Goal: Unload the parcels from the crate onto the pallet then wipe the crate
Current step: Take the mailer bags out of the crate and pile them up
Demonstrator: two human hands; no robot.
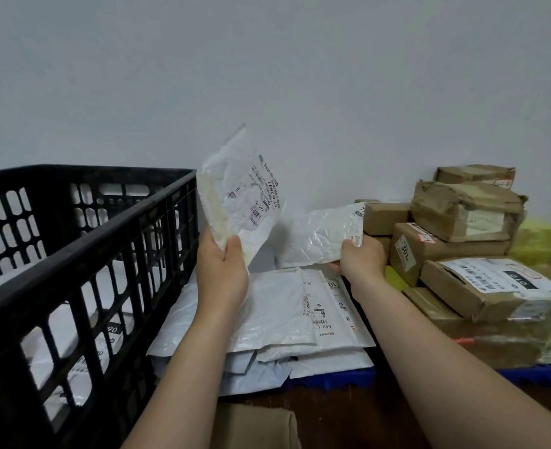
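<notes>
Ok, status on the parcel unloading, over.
Both busy: left grip holds a labelled white mailer upright, right grip holds a second mailer over the mailer pile. Not yet empty: black crate, parcels inside. Nothing blocks the blue pallet.

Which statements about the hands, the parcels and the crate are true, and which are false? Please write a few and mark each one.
1. The left hand holds an upright mailer beside the crate. True.
2. The right hand is empty. False: it grips a second mailer above the pile of white mailers.
3. The crate is already empty. False: white parcels show through its wall openings.
4. Brown boxes are stacked to the right of the pile. True.
</notes>
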